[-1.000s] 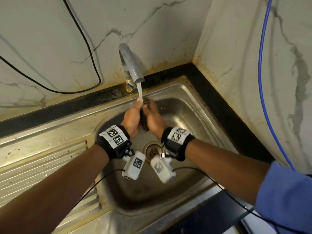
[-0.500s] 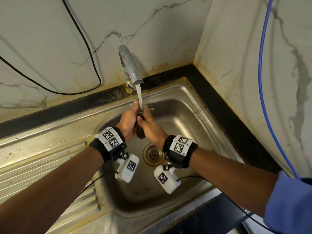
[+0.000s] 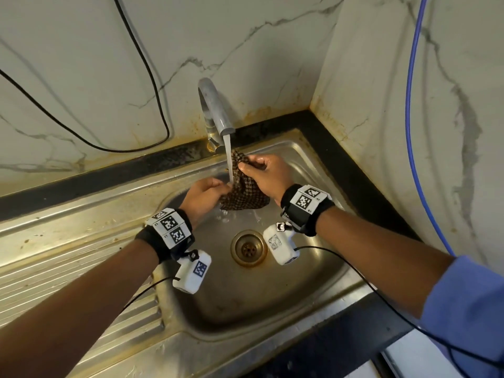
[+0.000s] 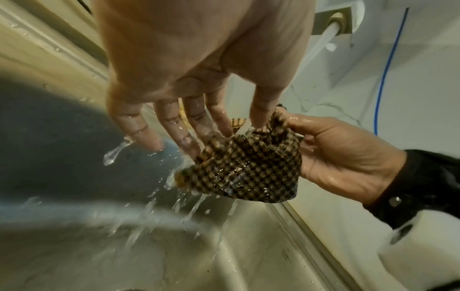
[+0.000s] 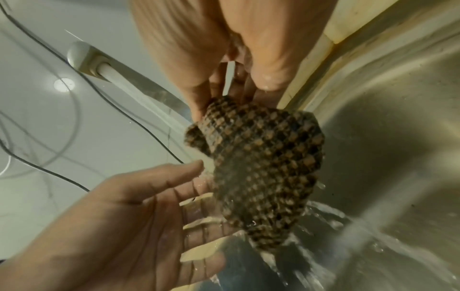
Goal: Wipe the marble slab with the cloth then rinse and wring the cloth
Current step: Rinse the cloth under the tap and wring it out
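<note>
A wet brown checked cloth [image 3: 244,190] hangs bunched over the steel sink [image 3: 313,271], under the water stream [image 3: 228,159] from the grey tap [image 3: 215,110]. My right hand [image 3: 252,166] pinches the cloth's upper end; its curled fingers [image 5: 219,86] show above the cloth [image 5: 263,163]. My left hand [image 3: 219,188] is beside the cloth on the left, its wet fingers [image 4: 174,130] straight and touching the cloth [image 4: 251,167]. In the right wrist view the left hand [image 5: 154,212] lies flat against the cloth's lower part. Water drips from the cloth.
The drain [image 3: 248,248] lies below the hands. A ribbed draining board [image 3: 54,268] is to the left. Marble walls [image 3: 272,50] meet in a corner behind the sink. A black cable [image 3: 141,64] and a blue cable [image 3: 409,105] hang on them. A dark counter strip [image 3: 354,170] borders the sink.
The hands, pressed together round the bunched cloth, have come apart. My right hand has moved right and up with the cloth, which now hangs looser, and my left hand has opened.
</note>
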### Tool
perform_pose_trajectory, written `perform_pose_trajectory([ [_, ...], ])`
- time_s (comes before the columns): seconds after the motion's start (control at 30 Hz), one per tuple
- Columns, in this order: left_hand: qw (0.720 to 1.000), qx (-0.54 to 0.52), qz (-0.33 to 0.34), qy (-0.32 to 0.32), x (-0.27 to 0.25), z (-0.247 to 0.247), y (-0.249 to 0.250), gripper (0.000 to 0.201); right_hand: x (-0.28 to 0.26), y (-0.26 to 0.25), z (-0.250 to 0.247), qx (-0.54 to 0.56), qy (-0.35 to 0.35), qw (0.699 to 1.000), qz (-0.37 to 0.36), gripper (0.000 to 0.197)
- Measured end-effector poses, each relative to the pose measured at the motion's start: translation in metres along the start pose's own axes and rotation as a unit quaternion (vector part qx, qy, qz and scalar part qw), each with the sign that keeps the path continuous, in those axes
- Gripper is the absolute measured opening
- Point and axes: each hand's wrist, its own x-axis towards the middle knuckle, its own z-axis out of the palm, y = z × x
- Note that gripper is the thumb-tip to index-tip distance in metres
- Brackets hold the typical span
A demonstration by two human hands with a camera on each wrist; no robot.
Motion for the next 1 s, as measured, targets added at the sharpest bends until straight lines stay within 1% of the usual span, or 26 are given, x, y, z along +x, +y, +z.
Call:
perform_pose_trajectory([
  [0.1,0.998,-0.021,0.033,-0.054,-0.003,0.003,0.005,0.029,0.000,-0.011,-0.006,0.007,-0.014,1.000,-0.021,0.025],
  [0.13,0.997,-0.036,0.038,-0.058,-0.002,0.004,0.008,0.032,0.000,-0.014,-0.007,0.014,-0.025,0.999,-0.020,0.024],
  [0.2,0.997,-0.059,0.048,-0.026,-0.003,0.004,0.013,0.028,-0.001,-0.018,-0.009,0.042,-0.036,0.998,-0.017,0.023],
  [0.27,0.997,-0.057,0.055,0.007,-0.002,0.003,0.014,0.018,-0.001,-0.023,-0.013,0.072,-0.023,0.997,-0.019,0.025],
  [0.37,0.996,-0.071,0.062,0.008,-0.002,0.002,0.017,0.020,0.001,-0.027,-0.017,0.068,0.014,0.997,-0.035,0.027],
  [0.4,0.994,-0.075,0.074,0.009,-0.003,0.002,0.019,0.019,0.002,-0.027,-0.018,0.062,0.026,0.997,-0.035,0.027],
  [0.5,0.989,-0.077,0.122,0.009,-0.007,0.000,0.026,0.022,0.004,-0.023,-0.018,0.047,0.048,0.998,0.000,0.028],
  [0.57,0.986,-0.047,0.155,0.025,-0.011,-0.003,0.029,0.024,0.003,-0.020,-0.019,0.008,0.040,0.999,0.020,0.033],
  [0.63,0.979,0.013,0.200,0.043,-0.013,-0.007,0.033,0.020,0.001,-0.017,-0.025,-0.046,0.039,0.998,0.032,0.039],
  [0.7,0.969,0.052,0.237,0.039,-0.013,-0.015,0.038,0.015,-0.002,-0.013,-0.033,-0.093,0.041,0.994,0.044,0.043],
  [0.73,0.966,0.055,0.251,0.032,-0.014,-0.020,0.042,0.016,-0.003,-0.010,-0.037,-0.107,0.041,0.992,0.048,0.044],
  [0.8,0.960,0.060,0.273,0.018,-0.013,-0.028,0.048,0.017,-0.003,-0.003,-0.042,-0.112,0.037,0.992,0.052,0.046],
  [0.87,0.950,0.093,0.298,0.008,-0.013,-0.032,0.055,0.015,-0.001,0.000,-0.045,-0.108,0.041,0.992,0.050,0.044],
  [0.93,0.942,0.112,0.316,0.006,-0.010,-0.030,0.059,0.011,-0.002,-0.003,-0.045,-0.117,0.021,0.993,0.028,0.032],
  [0.97,0.942,0.105,0.320,0.010,-0.009,-0.028,0.061,0.013,-0.004,-0.006,-0.045,-0.115,-0.014,0.993,0.012,0.027],
  [1.0,0.944,0.089,0.318,0.014,-0.007,-0.027,0.062,0.017,-0.007,-0.011,-0.042,-0.108,-0.063,0.992,0.001,0.027],
])
